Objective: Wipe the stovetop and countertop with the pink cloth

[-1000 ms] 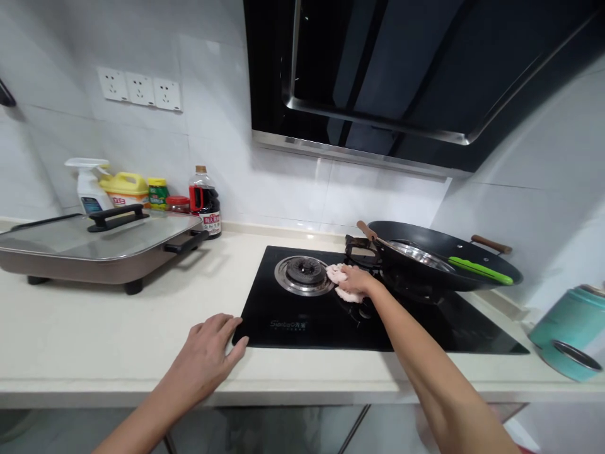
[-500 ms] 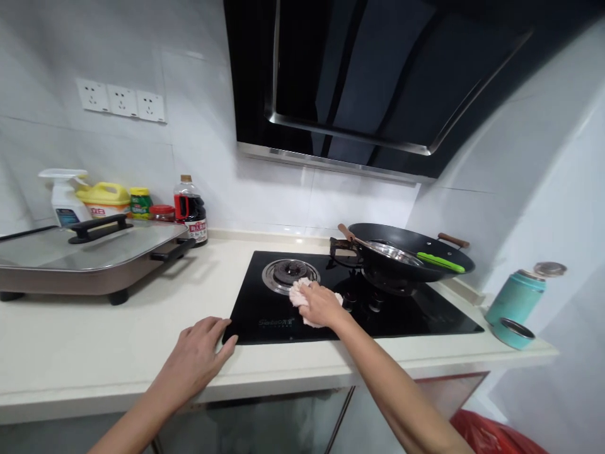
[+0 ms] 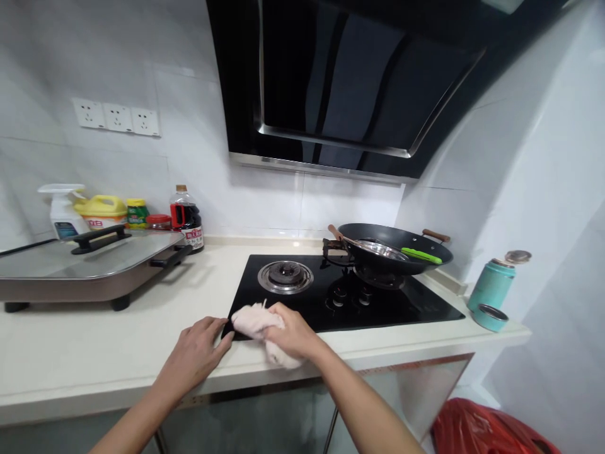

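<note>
My right hand [image 3: 292, 332] grips a crumpled pale pink cloth [image 3: 255, 320] over the front left corner of the black glass cooktop [image 3: 326, 315]. Part of the cloth hangs past the cooktop's front edge onto the counter. Flat on the counter, my left hand [image 3: 196, 353] has its fingers spread, with the fingertips at the cooktop's left corner. The left burner [image 3: 285, 276] is bare, ringed in metal, just behind the cloth. On the right burner rests a black wok [image 3: 401, 258] holding a metal dish [image 3: 380, 250] and a green-handled utensil [image 3: 420, 255].
A lidded electric pan [image 3: 113, 280] stands on the left of the counter [image 3: 142, 347]. Behind it are a spray bottle [image 3: 63, 211] and a soy sauce bottle [image 3: 188, 221]. A teal flask [image 3: 492, 284] stands at the right. The range hood [image 3: 326, 82] overhangs the cooktop.
My right hand has moved the cloth left and toward me, from beside the left burner to the cooktop's front left corner. My left hand stays in place. The view has shifted slightly.
</note>
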### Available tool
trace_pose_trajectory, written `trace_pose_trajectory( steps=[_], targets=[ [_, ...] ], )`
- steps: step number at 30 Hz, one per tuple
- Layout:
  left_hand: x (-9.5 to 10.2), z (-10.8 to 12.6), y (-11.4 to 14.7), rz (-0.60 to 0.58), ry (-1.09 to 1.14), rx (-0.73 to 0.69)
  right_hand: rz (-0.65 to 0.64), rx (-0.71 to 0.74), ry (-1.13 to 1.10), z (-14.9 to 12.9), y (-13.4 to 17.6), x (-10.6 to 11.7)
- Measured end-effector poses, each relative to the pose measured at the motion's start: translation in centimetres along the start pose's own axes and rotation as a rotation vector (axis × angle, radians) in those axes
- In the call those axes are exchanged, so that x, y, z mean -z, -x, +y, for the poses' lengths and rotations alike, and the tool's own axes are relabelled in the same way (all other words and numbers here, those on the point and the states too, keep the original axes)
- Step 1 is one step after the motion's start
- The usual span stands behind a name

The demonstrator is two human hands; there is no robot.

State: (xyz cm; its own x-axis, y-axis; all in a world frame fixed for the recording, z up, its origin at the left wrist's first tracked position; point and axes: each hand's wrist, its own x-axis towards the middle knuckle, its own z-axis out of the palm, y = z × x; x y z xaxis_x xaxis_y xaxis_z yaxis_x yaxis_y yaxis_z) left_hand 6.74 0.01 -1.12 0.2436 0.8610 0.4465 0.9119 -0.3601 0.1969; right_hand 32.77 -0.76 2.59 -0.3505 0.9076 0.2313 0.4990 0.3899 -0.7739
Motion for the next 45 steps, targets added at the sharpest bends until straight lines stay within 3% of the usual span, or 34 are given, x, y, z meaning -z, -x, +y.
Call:
trace_pose_trajectory(
  steps=[3,10,15,17,20,23,25,31,38,41,45],
  targets=[
    [0.0,0.1,0.0,0.02,-0.007,0.014,0.127,-0.04,-0.108,1.5,-1.7,1.2],
    [0.1,0.1,-0.1,-0.023,-0.024,0.043,0.175,-0.155,0.142,4.9,-3.2,6.5],
    [0.0,0.0,-0.2,-0.004,-0.035,0.035,0.314,-0.142,0.333,2.2,-1.8,9.1],
    [0.1,0.0,-0.2,-0.006,-0.034,0.033,0.353,-0.097,0.468,0.4,-1.4,8.4],
    [0.3,0.1,-0.2,-0.017,-0.041,0.033,0.227,-0.121,0.594,-0.7,-1.5,5.8],
    [0.5,0.2,-0.2,-0.021,-0.047,0.025,0.098,-0.224,0.663,0.7,-1.7,3.1],
    [0.5,0.2,-0.2,-0.019,-0.046,0.016,0.091,-0.192,0.722,2.1,-1.2,2.2],
    [0.2,0.4,0.1,0.006,-0.04,-0.022,0.15,0.171,0.625,4.3,2.1,2.6],
    [-0.8,-0.3,0.3,0.06,0.077,-0.042,0.208,0.275,0.406,5.4,4.5,3.4],
    [-0.2,2.5,-1.5,0.02,0.28,-0.129,0.257,0.256,0.339,5.2,3.7,2.7],
    [0.8,9.2,-5.5,-0.1,0.554,-0.314,0.246,0.203,0.124,5.2,2.8,2.9]
  ],
)
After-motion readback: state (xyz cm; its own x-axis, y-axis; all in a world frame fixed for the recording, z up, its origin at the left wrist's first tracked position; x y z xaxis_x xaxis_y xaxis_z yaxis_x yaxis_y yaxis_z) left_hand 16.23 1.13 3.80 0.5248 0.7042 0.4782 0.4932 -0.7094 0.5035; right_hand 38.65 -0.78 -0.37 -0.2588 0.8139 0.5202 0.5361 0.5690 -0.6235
